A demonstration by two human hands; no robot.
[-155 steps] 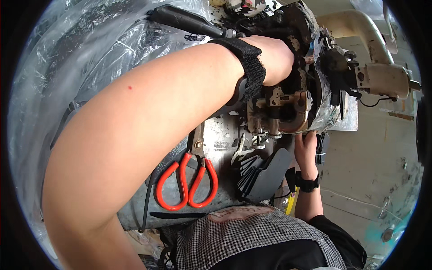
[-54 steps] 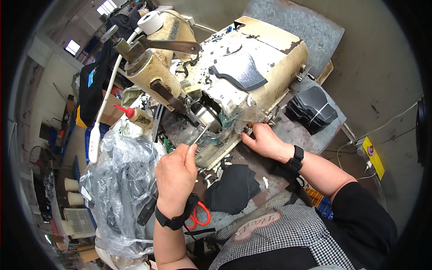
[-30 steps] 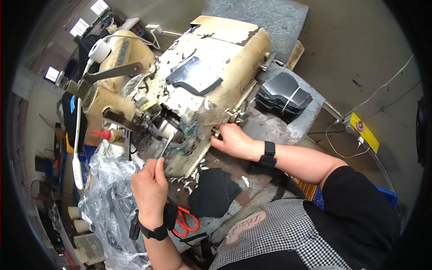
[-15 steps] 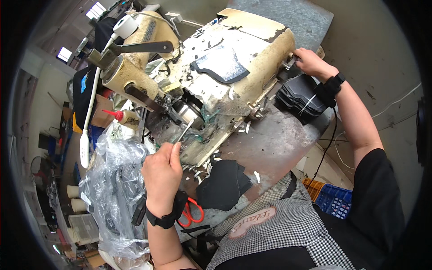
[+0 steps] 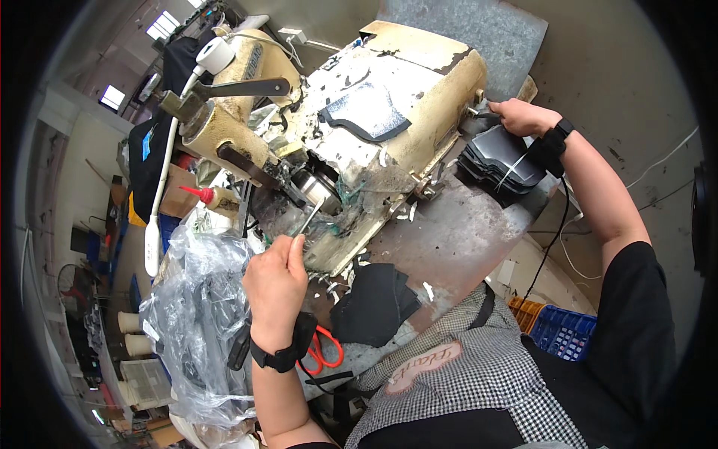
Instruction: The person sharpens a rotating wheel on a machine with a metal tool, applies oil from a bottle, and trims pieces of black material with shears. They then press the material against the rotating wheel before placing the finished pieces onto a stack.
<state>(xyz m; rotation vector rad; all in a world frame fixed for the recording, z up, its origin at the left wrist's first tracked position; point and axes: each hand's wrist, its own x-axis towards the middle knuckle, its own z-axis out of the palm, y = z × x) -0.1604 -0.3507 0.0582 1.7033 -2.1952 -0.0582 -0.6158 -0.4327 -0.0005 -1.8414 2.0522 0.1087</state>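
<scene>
A worker's left hand point(image 5: 275, 278) pinches a thin metal rod point(image 5: 312, 217) before a cream-coloured machine point(image 5: 445, 82) on a metal worktop point(image 5: 456, 243). The rod's long axis slants away and rightward, its free end pointing toward a metal cylinder point(image 5: 314, 184) in the machine's opening. The right hand point(image 5: 527, 118) is at the machine's right end, fingers drawn together; whether they grip anything cannot be told. Just below it, near the worktop's right corner, lies a banded stack of black pieces point(image 5: 505, 155). Loose black pieces point(image 5: 372, 305) and red-handled scissors point(image 5: 339, 352) lie by the near edge. Dark lettering marks the machine's arm point(image 5: 255, 63); script crosses a pink patch point(image 5: 424, 367) on the checked apron point(image 5: 479, 378).
</scene>
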